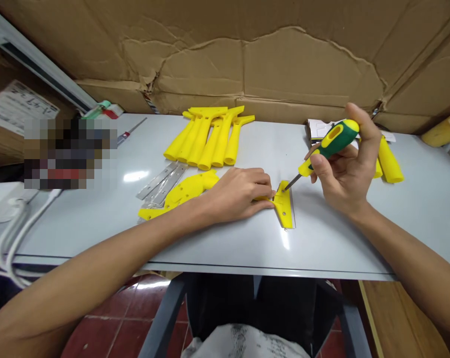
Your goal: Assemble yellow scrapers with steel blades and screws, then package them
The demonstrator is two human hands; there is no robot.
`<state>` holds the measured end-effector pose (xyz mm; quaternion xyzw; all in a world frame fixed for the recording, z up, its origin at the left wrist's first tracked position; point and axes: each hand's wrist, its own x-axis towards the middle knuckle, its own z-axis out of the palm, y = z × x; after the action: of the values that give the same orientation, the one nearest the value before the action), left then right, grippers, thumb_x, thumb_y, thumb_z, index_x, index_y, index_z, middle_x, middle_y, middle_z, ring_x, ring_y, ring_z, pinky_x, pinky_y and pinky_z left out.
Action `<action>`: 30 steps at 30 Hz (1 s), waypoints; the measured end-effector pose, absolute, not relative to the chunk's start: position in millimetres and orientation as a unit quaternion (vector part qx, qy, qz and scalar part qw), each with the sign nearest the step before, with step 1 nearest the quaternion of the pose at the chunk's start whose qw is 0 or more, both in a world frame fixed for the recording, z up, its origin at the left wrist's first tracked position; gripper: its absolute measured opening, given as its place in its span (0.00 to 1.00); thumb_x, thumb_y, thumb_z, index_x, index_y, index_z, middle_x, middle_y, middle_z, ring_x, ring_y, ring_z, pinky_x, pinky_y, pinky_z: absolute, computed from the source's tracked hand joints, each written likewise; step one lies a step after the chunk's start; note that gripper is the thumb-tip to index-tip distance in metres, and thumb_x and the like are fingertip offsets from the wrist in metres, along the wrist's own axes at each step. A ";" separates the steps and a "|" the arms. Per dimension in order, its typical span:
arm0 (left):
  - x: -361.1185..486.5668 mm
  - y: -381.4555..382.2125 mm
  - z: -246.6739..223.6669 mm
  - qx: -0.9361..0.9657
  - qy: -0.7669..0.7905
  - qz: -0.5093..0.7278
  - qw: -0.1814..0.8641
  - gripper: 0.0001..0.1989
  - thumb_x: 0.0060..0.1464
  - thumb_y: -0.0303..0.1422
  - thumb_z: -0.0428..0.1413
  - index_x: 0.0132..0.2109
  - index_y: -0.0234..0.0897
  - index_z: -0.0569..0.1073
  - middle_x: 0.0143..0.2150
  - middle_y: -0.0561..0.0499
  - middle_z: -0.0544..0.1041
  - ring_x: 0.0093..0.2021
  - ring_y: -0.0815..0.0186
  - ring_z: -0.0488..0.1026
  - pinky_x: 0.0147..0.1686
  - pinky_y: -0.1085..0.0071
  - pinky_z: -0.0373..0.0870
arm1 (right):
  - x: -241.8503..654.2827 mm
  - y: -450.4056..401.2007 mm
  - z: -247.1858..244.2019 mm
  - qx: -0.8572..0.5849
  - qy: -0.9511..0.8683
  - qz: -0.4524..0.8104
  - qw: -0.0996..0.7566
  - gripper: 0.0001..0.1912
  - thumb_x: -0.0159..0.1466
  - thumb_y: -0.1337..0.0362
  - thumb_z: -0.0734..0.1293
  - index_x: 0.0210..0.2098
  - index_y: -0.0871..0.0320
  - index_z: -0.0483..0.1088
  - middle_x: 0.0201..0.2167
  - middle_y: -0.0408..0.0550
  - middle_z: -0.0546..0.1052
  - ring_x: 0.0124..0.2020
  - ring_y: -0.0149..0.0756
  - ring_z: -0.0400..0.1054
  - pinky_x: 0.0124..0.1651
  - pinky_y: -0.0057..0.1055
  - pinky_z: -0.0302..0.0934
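My right hand (346,174) is closed around a green and yellow screwdriver (338,141), one finger against the handle's end. The screwdriver slants down to the left, its tip at the upper screw of a yellow scraper (283,206) lying on the table. A second screw shows lower on the scraper head, and a thin metal blade runs along its right edge. With its fingers wrapped round the scraper's handle, my left hand (243,191) hides most of that handle. Just left of that hand lie yellow plastic plates (186,191) and several metal blades (163,184).
Yellow scraper handles (206,141) are piled at the back, with more handles (391,161) at the right behind my right hand. Another screwdriver (133,130) lies at the back left. White cables (27,223) cross the left edge of the table (340,248). Cardboard (284,69) stands behind.
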<state>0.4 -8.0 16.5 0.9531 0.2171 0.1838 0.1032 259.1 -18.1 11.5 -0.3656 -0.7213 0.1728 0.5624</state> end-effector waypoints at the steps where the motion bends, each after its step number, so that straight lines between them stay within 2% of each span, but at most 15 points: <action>1: 0.4 -7.8 16.5 0.953 0.216 0.184 0.103 0.14 0.72 0.40 0.59 0.42 0.36 0.83 0.42 0.45 0.83 0.42 0.61 0.78 0.40 0.67 0.70 | 258.7 -17.6 10.3 -0.364 -0.719 0.162 0.569 0.39 0.70 0.47 0.73 0.73 0.30 0.53 0.52 0.48 0.75 0.34 0.38 0.75 0.32 0.38 0.78; 5: 0.3 -7.4 15.8 0.952 0.213 0.192 0.104 0.14 0.72 0.40 0.59 0.42 0.36 0.83 0.41 0.46 0.83 0.42 0.61 0.78 0.39 0.67 0.69 | 257.0 -14.4 4.1 -0.357 -0.717 0.127 0.585 0.40 0.68 0.45 0.74 0.73 0.36 0.56 0.47 0.49 0.76 0.32 0.38 0.75 0.29 0.36 0.77; 10: 0.2 -6.8 16.1 0.953 0.213 0.186 0.104 0.14 0.72 0.40 0.59 0.42 0.36 0.83 0.41 0.46 0.83 0.42 0.61 0.78 0.39 0.67 0.69 | 256.3 -15.0 3.8 -0.359 -0.720 0.130 0.580 0.40 0.68 0.43 0.73 0.74 0.33 0.55 0.52 0.51 0.76 0.35 0.40 0.77 0.31 0.39 0.79; 15: -0.1 -5.7 17.2 0.954 0.209 0.184 0.111 0.13 0.72 0.40 0.60 0.43 0.36 0.84 0.43 0.46 0.84 0.43 0.61 0.79 0.40 0.66 0.69 | 260.2 -14.1 15.9 -0.320 -0.752 0.181 0.547 0.39 0.70 0.45 0.71 0.75 0.32 0.56 0.52 0.49 0.76 0.44 0.45 0.80 0.42 0.44 0.82; 18: -0.5 -5.3 17.1 0.956 0.209 0.181 0.101 0.12 0.71 0.40 0.60 0.44 0.38 0.84 0.44 0.46 0.84 0.43 0.61 0.79 0.40 0.67 0.68 | 264.1 -11.8 21.5 -0.301 -0.758 0.225 0.534 0.38 0.71 0.47 0.71 0.76 0.32 0.55 0.51 0.48 0.77 0.45 0.45 0.80 0.47 0.48 0.82; 23: -1.4 -5.2 17.0 0.959 0.205 0.177 0.081 0.11 0.71 0.39 0.60 0.45 0.39 0.84 0.44 0.47 0.84 0.44 0.62 0.79 0.39 0.67 0.67 | 264.2 -11.0 22.7 -0.278 -0.749 0.270 0.537 0.37 0.71 0.46 0.71 0.75 0.36 0.56 0.42 0.46 0.80 0.45 0.46 0.81 0.48 0.50 0.82; 30: -0.6 -4.6 16.9 0.957 0.203 0.188 0.093 0.10 0.70 0.38 0.61 0.45 0.38 0.84 0.43 0.46 0.83 0.44 0.61 0.80 0.39 0.67 0.68 | 263.2 -10.9 20.5 -0.273 -0.733 0.270 0.562 0.35 0.70 0.48 0.72 0.73 0.38 0.59 0.44 0.47 0.82 0.45 0.46 0.82 0.46 0.47 0.82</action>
<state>-0.6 -4.6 16.9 0.9565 0.2029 0.1880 0.0926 263.2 -10.9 20.5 -0.2726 -0.7327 0.2702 0.5620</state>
